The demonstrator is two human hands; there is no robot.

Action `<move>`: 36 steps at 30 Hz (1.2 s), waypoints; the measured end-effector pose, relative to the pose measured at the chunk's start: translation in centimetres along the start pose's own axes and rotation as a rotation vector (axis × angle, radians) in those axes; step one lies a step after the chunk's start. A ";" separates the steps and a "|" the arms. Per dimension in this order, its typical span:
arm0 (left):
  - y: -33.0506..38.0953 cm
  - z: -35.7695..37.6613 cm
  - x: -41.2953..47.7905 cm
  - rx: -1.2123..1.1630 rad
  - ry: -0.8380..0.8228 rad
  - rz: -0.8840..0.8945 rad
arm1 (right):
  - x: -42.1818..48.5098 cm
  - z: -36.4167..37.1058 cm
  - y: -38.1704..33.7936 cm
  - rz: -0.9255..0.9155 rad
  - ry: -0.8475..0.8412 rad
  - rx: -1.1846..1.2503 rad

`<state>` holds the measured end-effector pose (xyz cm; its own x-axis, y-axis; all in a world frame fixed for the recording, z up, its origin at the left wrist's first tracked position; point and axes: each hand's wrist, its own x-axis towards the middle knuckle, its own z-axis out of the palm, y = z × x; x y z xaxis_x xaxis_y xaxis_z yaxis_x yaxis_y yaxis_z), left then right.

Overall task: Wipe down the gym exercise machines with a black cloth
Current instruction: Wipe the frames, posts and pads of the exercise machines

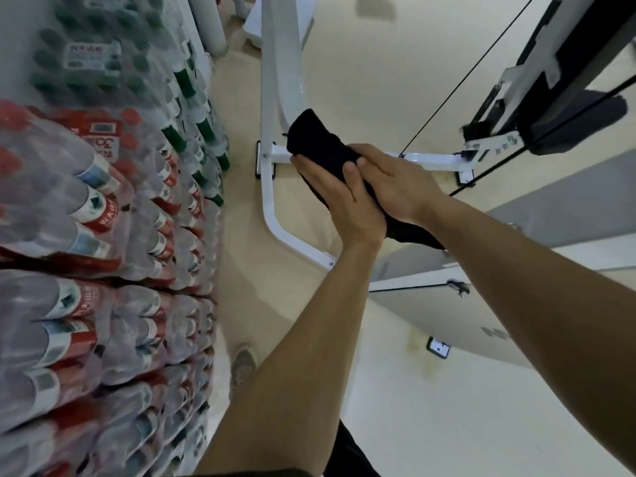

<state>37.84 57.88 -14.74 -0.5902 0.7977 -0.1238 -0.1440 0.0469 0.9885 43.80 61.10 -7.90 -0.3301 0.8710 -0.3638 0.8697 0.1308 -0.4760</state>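
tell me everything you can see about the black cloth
The black cloth looks like soft, thick fabric, plain with no pattern or print visible. It is bunched or folded into a long roll, not spread flat. The left hand and right hand press it between them, held in the air in front of the white machine frame. One rounded end sticks out beyond the fingers toward the frame; the other end hangs out under the right wrist. Whether it touches the frame cannot be told.

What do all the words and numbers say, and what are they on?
"30": upside down on the red label of a shrink-wrapped pack of red-capped water bottles.
White label on the green-capped bottle pack: print too blurred to read.
Red bottle labels: characters too blurred.
Grey machine panel: dark letters, blurred and unreadable.
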 end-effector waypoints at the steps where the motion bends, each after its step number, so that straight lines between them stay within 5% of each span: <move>1: 0.1 0.2 -0.7 0.004 -0.017 -0.005 | -0.7 -0.2 0.4 0.011 0.012 0.005; 6: 0.7 -2.5 -1.0 0.284 -0.081 0.002 | -2.3 0.4 1.9 0.014 0.112 -0.001; 9: 1.9 -5.1 2.2 0.605 -0.047 0.309 | -1.6 2.3 1.1 -0.030 0.289 -0.230; 16: 1.4 -7.9 8.4 1.058 -0.420 0.838 | 0.4 6.1 -1.9 0.052 0.627 -0.487; 21: 0.5 -7.9 10.5 0.979 -0.430 1.045 | 1.2 7.3 -0.7 -0.023 0.890 -0.506; 27: -1.8 -5.8 11.3 0.532 -0.293 1.352 | 2.5 8.5 0.9 -0.098 1.210 -0.608; 36: -3.2 -2.6 8.9 0.586 0.044 1.544 | 1.2 9.3 6.6 -0.242 1.616 -0.916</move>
<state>30.99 63.25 -19.20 0.0955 0.2873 0.9531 0.8576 -0.5099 0.0677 45.73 58.61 -18.96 -0.3153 0.2747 0.9084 0.9453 0.0071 0.3260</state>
